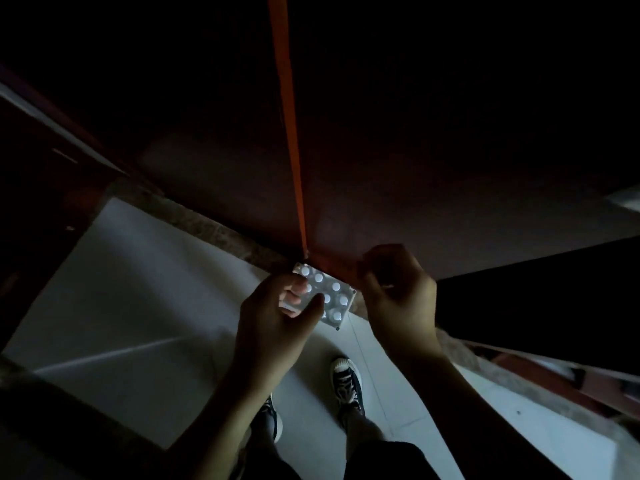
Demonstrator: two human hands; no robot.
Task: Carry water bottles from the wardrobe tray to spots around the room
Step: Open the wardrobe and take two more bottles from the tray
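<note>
The scene is very dark. My left hand (277,313) holds a small clear rectangular pad with several white round buttons (329,294) in front of me, thumb across its lower edge. My right hand (398,292) hovers just right of the pad with its fingers curled in; whether it pinches anything is unclear. No water bottle or tray shows. A dark reddish-brown wardrobe door (381,150) with a bright orange edge strip (291,116) fills the upper view.
White floor tiles (121,289) lie below, with a speckled stone threshold (214,226) along the door's base. My two dark sneakers (346,382) stand on the tiles. Dark furniture edges sit at the left (41,174) and lower right (554,375).
</note>
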